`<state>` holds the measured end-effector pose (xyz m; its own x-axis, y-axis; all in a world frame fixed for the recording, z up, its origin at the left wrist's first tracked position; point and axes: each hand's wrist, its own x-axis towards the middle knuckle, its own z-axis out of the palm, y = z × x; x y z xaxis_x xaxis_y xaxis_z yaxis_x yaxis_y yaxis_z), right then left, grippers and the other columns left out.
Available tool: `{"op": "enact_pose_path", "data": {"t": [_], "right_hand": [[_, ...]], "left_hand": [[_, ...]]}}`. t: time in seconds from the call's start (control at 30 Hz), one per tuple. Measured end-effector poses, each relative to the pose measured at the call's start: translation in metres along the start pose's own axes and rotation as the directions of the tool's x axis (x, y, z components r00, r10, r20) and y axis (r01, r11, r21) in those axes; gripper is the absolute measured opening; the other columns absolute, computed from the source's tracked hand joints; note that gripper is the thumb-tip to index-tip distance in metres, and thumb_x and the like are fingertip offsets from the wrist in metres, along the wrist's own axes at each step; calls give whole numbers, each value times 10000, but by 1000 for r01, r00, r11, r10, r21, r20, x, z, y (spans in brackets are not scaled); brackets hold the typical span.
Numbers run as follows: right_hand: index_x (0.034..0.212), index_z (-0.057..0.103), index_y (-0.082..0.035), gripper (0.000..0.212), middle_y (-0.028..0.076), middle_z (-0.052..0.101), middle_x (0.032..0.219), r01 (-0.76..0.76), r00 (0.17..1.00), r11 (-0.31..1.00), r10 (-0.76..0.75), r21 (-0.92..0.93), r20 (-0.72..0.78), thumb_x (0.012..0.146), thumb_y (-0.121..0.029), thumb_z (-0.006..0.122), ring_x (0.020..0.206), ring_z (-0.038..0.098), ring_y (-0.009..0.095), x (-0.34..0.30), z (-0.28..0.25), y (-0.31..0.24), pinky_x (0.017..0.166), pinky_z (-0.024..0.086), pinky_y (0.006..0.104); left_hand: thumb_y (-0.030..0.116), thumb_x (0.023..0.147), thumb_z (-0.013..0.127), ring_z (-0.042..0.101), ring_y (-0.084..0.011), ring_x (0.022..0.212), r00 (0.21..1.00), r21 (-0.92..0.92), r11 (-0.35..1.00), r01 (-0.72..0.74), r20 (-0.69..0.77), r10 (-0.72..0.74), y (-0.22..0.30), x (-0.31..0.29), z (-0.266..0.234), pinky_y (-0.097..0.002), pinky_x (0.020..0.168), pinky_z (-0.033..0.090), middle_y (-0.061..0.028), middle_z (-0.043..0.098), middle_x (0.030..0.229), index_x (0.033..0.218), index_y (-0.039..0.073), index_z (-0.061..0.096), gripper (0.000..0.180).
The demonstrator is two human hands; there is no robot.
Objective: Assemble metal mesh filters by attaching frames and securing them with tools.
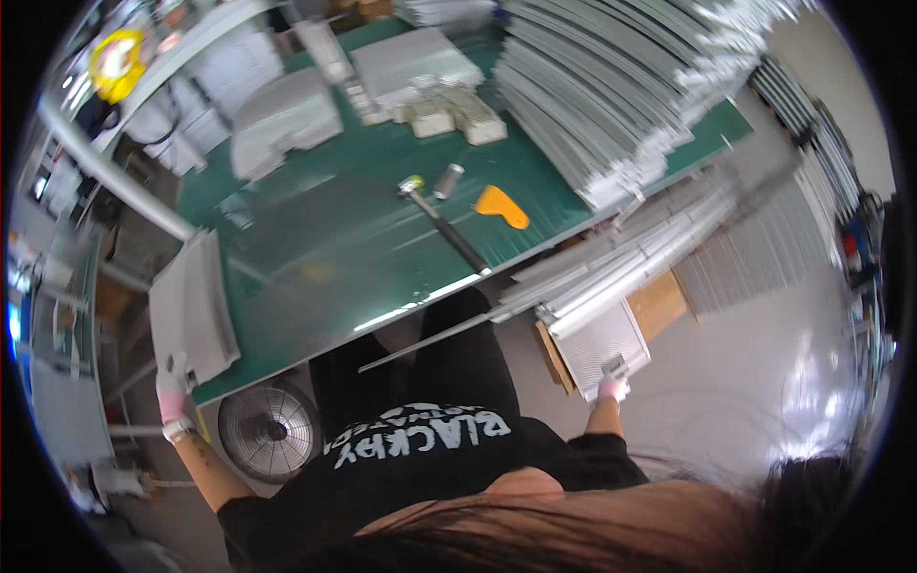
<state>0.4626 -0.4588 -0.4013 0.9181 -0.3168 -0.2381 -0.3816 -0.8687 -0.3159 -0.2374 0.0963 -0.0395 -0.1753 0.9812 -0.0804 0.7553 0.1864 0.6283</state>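
Note:
At the table's near left corner, my left hand (172,390), in a white and pink glove, is closed at the lower corner of a stack of thin grey panels (194,306). Its fingers are partly hidden. To my right and below table height, my right hand (614,389), gloved alike, is closed on the near edge of a white perforated panel (600,344). A small grey piece (616,366) shows by its fingertips. The panel lies over brown cardboard (657,306). A hammer (444,227), an orange scraper (501,206) and a short metal cylinder (448,181) lie on the green table (325,258).
A tall stack of grey panels (592,95) fills the table's right side. Long panels (659,239) jut out beside its front edge. Further stacks (287,119) and cream blocks (454,115) sit at the back. A round fan (270,432) stands on the floor by my left arm.

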Motion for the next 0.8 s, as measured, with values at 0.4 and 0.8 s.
{"op": "enact_pose_path", "data": {"t": [0.4,0.8], "right_hand": [[1154,622,-31,406,151,615,1155,935,-91,-239,-875,262,-475,754,17,670,1126,554,366,-279,-132,-319,1003,406,458],[1172,607,-68,439,188,554,1253,870,-418,-413,-908,269,-42,838,-351,570,1218,492,383,-444,-48,-630,1041,357,548]], "left_hand": [[424,836,672,621,-337,1057,717,120,713,-691,238,655,179,-150,134,-412,886,505,-171,634,1135,1138,64,607,475],[533,829,619,286,-393,1398,765,414,650,-637,236,599,122,-48,209,-544,1157,178,-187,372,1493,1404,44,448,774]]}}
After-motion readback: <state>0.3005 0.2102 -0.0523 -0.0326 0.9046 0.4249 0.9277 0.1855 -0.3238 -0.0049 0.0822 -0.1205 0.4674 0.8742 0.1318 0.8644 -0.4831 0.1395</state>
